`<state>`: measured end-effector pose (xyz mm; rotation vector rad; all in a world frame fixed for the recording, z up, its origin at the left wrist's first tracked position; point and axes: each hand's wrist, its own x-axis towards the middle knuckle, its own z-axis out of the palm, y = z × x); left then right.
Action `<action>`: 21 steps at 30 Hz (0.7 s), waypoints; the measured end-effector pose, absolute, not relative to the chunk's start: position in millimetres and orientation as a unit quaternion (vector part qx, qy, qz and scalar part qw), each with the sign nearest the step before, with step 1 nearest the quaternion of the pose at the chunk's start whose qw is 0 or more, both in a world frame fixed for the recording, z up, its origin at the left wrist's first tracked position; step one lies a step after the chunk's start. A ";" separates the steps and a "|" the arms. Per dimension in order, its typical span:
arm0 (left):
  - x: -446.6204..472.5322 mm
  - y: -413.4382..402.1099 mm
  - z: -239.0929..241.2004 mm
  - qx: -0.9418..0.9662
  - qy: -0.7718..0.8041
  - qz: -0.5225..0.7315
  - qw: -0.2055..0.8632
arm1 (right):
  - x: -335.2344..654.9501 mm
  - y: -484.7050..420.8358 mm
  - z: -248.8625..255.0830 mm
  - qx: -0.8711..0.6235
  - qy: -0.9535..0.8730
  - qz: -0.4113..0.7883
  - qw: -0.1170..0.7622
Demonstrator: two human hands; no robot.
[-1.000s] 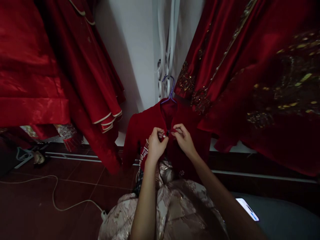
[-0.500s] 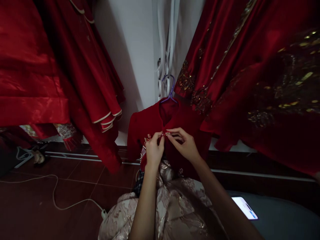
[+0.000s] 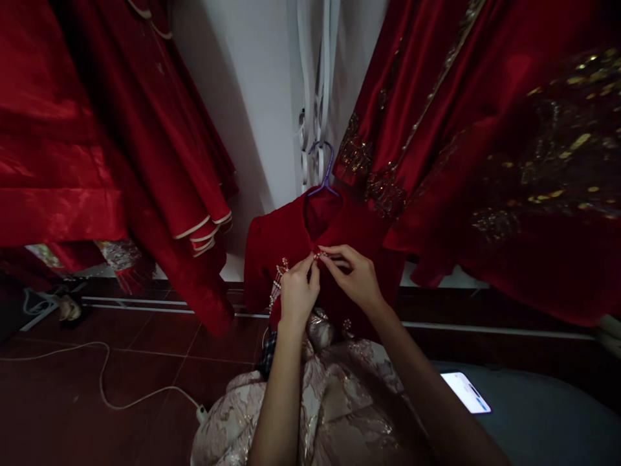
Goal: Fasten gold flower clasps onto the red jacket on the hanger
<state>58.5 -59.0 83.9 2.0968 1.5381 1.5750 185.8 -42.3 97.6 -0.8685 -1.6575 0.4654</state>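
Observation:
A small red jacket [image 3: 276, 239] hangs on a purple hanger [image 3: 324, 175] against the white wall, in front of me. Both my hands meet at its front just below the collar. My left hand [image 3: 298, 291] pinches the jacket's left front edge, next to a beaded trim [image 3: 277, 278]. My right hand [image 3: 354, 277] pinches a small fastening at the same spot, fingers pressed together. A pale gold brocade garment [image 3: 339, 408] lies bunched under my forearms.
Long red satin garments [image 3: 145, 142] hang at the left. Red gowns with gold embroidery [image 3: 485, 149] hang at the right. A lit phone [image 3: 466, 392] lies on a grey surface at lower right. A white cable [image 3: 101, 382] runs over the dark red tiled floor.
Both hands have shifted slightly down and stay pinched together at the jacket's neck opening, which looks more closed now. The view has dropped a little.

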 end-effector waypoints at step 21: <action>57.1 -65.0 92.3 0.745 0.518 0.420 -0.019 | 192.5 -37.8 97.1 -0.357 -0.698 0.281 0.554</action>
